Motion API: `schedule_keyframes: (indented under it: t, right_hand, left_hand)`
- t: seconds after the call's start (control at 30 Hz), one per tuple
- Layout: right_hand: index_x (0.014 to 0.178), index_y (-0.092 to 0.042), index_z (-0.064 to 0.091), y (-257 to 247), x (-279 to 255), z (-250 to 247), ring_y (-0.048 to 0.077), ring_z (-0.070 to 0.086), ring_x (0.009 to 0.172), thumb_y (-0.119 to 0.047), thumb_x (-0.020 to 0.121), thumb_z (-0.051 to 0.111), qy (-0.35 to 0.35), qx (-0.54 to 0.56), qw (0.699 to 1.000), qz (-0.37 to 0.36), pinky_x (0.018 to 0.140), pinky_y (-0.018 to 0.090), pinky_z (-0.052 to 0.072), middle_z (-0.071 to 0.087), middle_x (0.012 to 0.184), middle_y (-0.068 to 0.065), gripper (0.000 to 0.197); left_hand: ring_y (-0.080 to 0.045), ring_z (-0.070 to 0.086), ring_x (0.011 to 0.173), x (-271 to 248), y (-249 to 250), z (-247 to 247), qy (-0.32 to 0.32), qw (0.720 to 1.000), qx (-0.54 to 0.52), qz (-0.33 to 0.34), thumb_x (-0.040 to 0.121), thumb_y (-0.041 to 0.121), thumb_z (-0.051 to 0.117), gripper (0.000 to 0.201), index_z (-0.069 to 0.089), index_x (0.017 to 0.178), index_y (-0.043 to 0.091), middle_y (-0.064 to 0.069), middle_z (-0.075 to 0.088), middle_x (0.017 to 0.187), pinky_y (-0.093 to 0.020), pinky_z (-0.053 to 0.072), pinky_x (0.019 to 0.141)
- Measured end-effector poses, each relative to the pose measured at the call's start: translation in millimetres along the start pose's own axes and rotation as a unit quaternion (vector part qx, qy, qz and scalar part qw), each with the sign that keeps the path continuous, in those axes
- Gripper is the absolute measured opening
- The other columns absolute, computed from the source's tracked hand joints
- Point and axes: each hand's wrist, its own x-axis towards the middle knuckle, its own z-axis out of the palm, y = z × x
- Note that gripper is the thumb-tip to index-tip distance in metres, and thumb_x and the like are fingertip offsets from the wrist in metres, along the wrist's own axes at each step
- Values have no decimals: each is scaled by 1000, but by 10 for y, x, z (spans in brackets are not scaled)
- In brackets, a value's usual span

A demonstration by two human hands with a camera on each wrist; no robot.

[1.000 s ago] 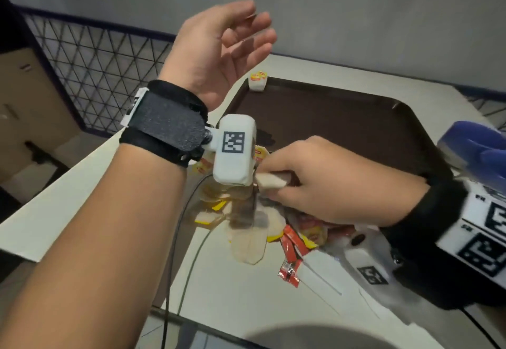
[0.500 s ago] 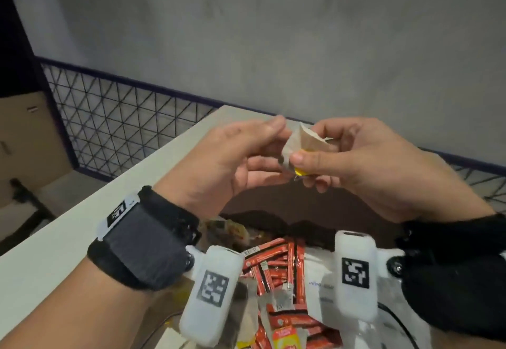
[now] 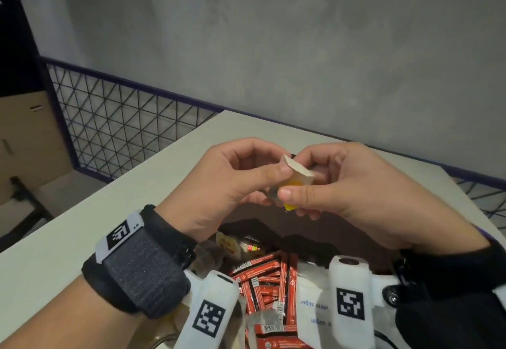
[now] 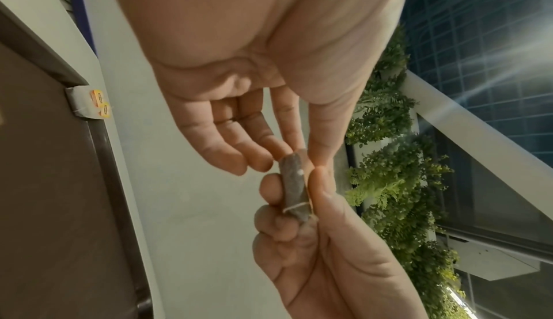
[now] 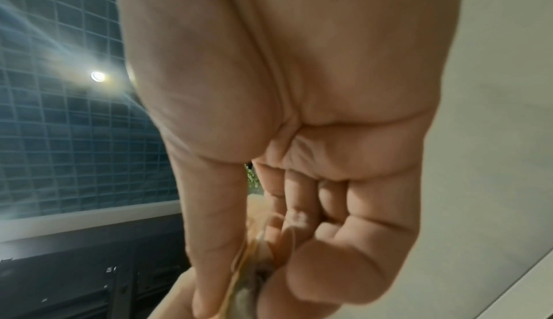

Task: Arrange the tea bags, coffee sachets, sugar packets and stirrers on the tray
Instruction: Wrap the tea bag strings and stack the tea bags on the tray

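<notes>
Both hands are raised together above the dark brown tray [image 3: 295, 228] with one tea bag [image 3: 298, 176] between them. My left hand [image 3: 276, 166] pinches the bag's upper end with thumb and forefinger. My right hand [image 3: 304, 194] pinches its lower part, where a yellow tag [image 3: 290, 205] shows under the thumb. In the left wrist view the tea bag [image 4: 294, 187] stands on edge between both thumbs. Below the hands lie red coffee sachets [image 3: 262, 274], white sugar packets [image 3: 309, 302] and more tea bags [image 3: 227, 242].
Another tea bag [image 4: 86, 102] with yellow tags lies at the tray's far corner [image 4: 74, 80]. The tray sits on a white table [image 3: 82, 225]; a wire mesh fence [image 3: 123, 129] and a grey wall stand behind it.
A second ago my right hand was low over the pile and my left hand hung open above. Both hands have since come up together, and each now pinches the tea bag.
</notes>
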Motion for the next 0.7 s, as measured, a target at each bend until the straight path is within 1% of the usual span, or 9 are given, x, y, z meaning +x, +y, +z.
schedule_keyframes:
  t: [0.1, 0.13, 0.2, 0.27, 0.3, 0.37, 0.43, 0.57, 0.7]
  right_hand:
    - [87, -10, 70, -21, -17, 8, 28, 63, 67, -28, 67, 87, -1, 0, 1000, 3, 63, 38, 49, 71, 79, 25, 32]
    - [87, -10, 69, -27, -20, 6, 27, 62, 67, -28, 67, 87, 0, 0, 1000, 5, 63, 37, 48, 71, 79, 26, 33]
    - [88, -12, 70, -41, -19, 5, 27, 63, 67, -27, 66, 88, 4, 2, 1000, 8, 63, 37, 48, 72, 78, 24, 32]
    - [91, -14, 69, -50, -19, 13, 27, 63, 66, -27, 65, 89, 8, 9, 1000, 5, 63, 36, 48, 72, 77, 23, 35]
    - [93, -13, 69, -53, -17, 15, 27, 63, 66, -26, 65, 89, 11, 13, 1000, 2, 62, 35, 48, 72, 77, 23, 37]
    - [97, -13, 67, -57, -18, 18, 26, 64, 66, -20, 66, 88, 19, 26, 999, -4, 61, 32, 50, 71, 76, 21, 38]
    - [100, -13, 65, -60, -13, 18, 23, 67, 65, -11, 69, 86, 30, 40, 999, -6, 60, 29, 52, 72, 77, 16, 36]
    - [105, -7, 64, -61, 9, 26, 26, 68, 66, -11, 70, 82, 64, 60, 996, -12, 59, 29, 54, 71, 81, 16, 40]
    - [99, -9, 68, -85, 9, 22, 23, 67, 64, -15, 74, 80, 110, 51, 992, -43, 56, 28, 53, 71, 77, 9, 28]
  left_hand:
    - [-11, 68, 72, -15, 20, -10, -32, 999, 21, 22, 78, 15, 83, 23, 80, 100, 23, 5, 70, 79, -31, 57, 68]
    - [-11, 68, 70, -19, 26, -4, -37, 999, 24, 25, 77, 15, 81, 23, 80, 99, 23, 4, 70, 78, -31, 56, 68]
    - [-12, 69, 70, -24, 24, 7, -34, 999, 24, 26, 76, 19, 81, 20, 81, 95, 23, 0, 74, 81, -29, 56, 66]
    - [-13, 70, 72, -20, 12, 19, -18, 999, 19, 24, 76, 25, 85, 15, 81, 91, 22, -2, 76, 84, -27, 56, 63]
    - [-15, 71, 74, -14, 4, 18, -8, 1000, 15, 21, 77, 28, 85, 14, 81, 89, 21, -5, 77, 86, -29, 57, 64]
    - [-18, 71, 76, -2, -1, 18, 16, 1000, 7, 17, 79, 32, 84, 15, 80, 86, 20, -10, 77, 90, -34, 58, 64]
    - [-20, 71, 77, 6, 2, 7, 39, 999, 3, 11, 79, 36, 82, 17, 80, 85, 21, -11, 76, 94, -34, 56, 62]
    - [-17, 71, 71, 22, 2, -9, 80, 997, -19, -4, 80, 37, 74, 12, 78, 78, 25, -7, 76, 90, -30, 54, 56]
    - [-16, 73, 69, 35, -8, -10, 95, 995, -29, -20, 83, 37, 72, 15, 78, 79, 24, -4, 76, 83, -31, 55, 58]
